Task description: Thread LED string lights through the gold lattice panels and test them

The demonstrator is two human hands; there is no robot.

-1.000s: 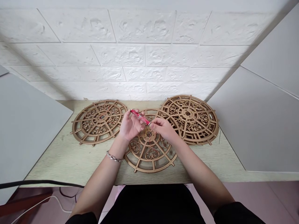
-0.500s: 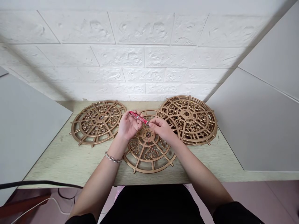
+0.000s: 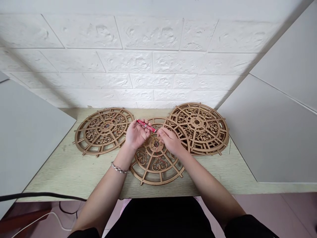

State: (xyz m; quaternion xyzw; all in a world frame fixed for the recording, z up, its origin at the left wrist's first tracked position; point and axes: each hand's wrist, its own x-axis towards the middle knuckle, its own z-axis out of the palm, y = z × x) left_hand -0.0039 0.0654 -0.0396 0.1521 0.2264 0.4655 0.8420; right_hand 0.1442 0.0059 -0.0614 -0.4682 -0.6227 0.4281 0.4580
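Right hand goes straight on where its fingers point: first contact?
Likely the near end of the red tube in the left hand, just ahead of the right hand's fingertips; depth is unclear.

A white wall made of bumpy brick shapes fills the top of the frame, with thin lines between the bricks. Soft light falls on it, and darker grey stripes slant down its left and right sides. A big grey board stands at the left edge, and another grey panel stands at the right. A pale green table top with streaky lines stretches across the middle. Pink floor tiles show at the bottom right. At the bottom left are reddish-brown wood, a thick black cord and a thin white cord.
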